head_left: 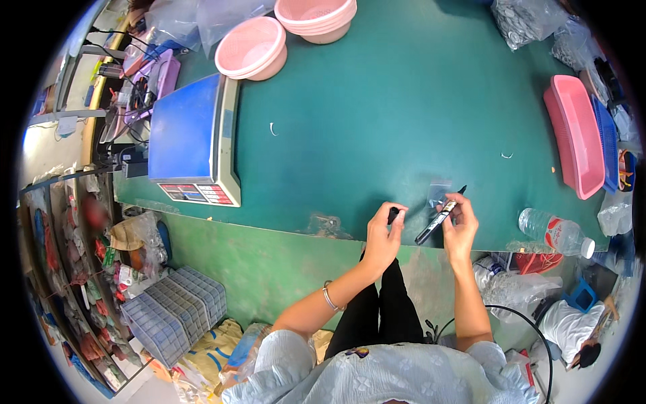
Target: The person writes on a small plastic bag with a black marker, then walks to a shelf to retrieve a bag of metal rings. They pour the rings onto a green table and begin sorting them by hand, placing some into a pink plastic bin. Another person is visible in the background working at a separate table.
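From my end, the left hand's thumb and finger are pinched on a small black cap, and the right hand's fingers are clamped around the uncapped marker, its tip pointing up and away above the near part of the green table. A small clear bag shows just beside the marker, too see-through for me to tell whether the fingers touch it. I judge the step to be readying the pen; next calls for steadying the bag.
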### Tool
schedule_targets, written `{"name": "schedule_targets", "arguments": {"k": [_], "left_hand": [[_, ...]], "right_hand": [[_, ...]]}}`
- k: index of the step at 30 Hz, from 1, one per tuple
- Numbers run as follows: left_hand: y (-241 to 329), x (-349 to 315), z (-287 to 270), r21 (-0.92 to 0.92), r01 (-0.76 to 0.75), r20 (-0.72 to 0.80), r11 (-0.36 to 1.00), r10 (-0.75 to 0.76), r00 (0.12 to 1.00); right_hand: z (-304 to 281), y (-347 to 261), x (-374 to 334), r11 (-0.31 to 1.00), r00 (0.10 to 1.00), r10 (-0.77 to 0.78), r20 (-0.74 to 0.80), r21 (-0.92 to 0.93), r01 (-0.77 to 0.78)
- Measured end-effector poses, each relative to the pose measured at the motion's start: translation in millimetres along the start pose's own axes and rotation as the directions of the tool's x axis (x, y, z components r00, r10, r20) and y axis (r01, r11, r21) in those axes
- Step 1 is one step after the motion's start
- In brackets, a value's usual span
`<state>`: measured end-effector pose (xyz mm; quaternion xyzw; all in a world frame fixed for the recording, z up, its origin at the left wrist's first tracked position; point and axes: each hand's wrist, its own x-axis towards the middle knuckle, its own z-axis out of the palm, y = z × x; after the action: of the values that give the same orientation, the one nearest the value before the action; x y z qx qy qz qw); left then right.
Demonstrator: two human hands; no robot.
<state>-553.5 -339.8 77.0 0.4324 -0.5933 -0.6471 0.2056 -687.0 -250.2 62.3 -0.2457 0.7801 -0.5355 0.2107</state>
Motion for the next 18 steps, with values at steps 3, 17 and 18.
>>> {"name": "schedule_targets", "arguments": {"k": [3,17,18], "left_hand": [[-4.9,0.2,-6.7,0.076,-0.095,-0.121,0.993,0.104,0.987],[-9.0,24.3,-34.4,0.602,-0.575,0.248,0.555,0.554,0.795],[-10.5,25.5,-33.5,0.593,-0.603,0.307,0.533,0.543,0.782]], "right_hand": [[8.1,-5.6,-2.7,0.999,1.0,-0.007,0.023,0.036,0.006],[37.8,-10.1,41.5,0.943,0.962,-0.197,0.191,-0.232,0.239],[34.9,-10.1,44.0,0.909,0.934,-0.311,0.176,-0.232,0.347]]}}
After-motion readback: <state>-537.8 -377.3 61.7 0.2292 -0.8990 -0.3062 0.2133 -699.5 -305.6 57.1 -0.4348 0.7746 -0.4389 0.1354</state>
